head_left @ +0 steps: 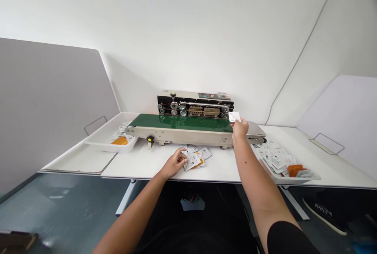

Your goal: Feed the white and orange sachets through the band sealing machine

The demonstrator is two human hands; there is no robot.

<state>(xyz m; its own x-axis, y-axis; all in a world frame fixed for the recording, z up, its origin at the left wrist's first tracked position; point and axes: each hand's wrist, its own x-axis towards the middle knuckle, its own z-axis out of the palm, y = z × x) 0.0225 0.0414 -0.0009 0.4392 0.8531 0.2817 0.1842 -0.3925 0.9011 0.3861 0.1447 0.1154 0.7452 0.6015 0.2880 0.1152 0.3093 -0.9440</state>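
My right hand (240,129) is raised over the right end of a band sealing machine (188,138), closed on a small white printed packet (234,116). That packet is upright beside the rollers at the machine's right side. Low on the white table, my left hand (174,164) has its fingers curled at the left edge of a printed packet (192,161), which they seem to pinch. This packet lies on top of a small loose pile of white and orange packets (205,153) in front of the machine. The green belt (185,122) runs along the machine's length.
On the left stands a white tray (101,144) holding several packets, one of them orange (120,140). A second tray (290,180), heaped with packets, sits at the right. Grey partitions (53,100) flank the table, and a cable (300,55) runs down the wall.
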